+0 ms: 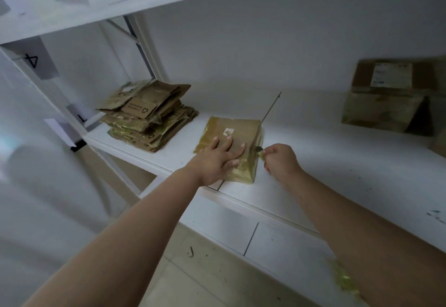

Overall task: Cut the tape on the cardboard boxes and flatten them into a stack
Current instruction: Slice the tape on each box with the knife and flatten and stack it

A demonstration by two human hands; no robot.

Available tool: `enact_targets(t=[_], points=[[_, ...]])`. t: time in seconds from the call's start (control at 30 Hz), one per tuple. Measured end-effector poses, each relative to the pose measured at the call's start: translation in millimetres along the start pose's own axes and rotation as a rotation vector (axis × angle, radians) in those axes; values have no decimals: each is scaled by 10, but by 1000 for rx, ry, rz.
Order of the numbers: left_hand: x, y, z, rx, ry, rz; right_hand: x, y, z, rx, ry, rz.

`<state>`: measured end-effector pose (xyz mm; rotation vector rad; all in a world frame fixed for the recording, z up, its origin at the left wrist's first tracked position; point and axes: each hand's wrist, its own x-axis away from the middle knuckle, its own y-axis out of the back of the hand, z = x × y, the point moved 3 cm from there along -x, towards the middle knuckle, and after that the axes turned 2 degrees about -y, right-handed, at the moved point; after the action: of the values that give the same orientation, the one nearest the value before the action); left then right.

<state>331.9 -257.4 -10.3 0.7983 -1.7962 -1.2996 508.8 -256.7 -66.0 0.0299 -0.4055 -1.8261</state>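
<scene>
Lying flat under left-hand fingers (228,141): taped box (243,129).

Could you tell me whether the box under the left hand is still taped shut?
Still taped shut: glossy tape covers the box, and the right hand holds a cutter at its edge.

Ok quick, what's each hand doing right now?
Left hand: open, fingers flat, pressing on the taped box.
Right hand: closed around a small cutter, blade at the box's right edge.
</scene>
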Motion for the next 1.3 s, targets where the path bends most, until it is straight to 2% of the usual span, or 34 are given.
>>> enact_targets(t=[0.17, 0.57, 0.73, 1.0, 1.17, 1.3], points=[[-29, -59, -7, 7, -1, -56, 94, 20, -156, -27, 43, 2], [-15, -75, -74, -8, 30, -95, 576, 158, -227, -15, 27, 157], [16, -83, -118, -2, 44, -98, 592, 68, -290, 19, 79, 77], [32, -66, -132, 31, 81, -89, 546, 39, -272, -67, 19, -50], [12, -71, -122, 26, 95, -84, 487, 153, -209, -136, -45, -26], [20, -58, -113, -1, 84, -44, 460, 279, -138, -158, -134, 75]])
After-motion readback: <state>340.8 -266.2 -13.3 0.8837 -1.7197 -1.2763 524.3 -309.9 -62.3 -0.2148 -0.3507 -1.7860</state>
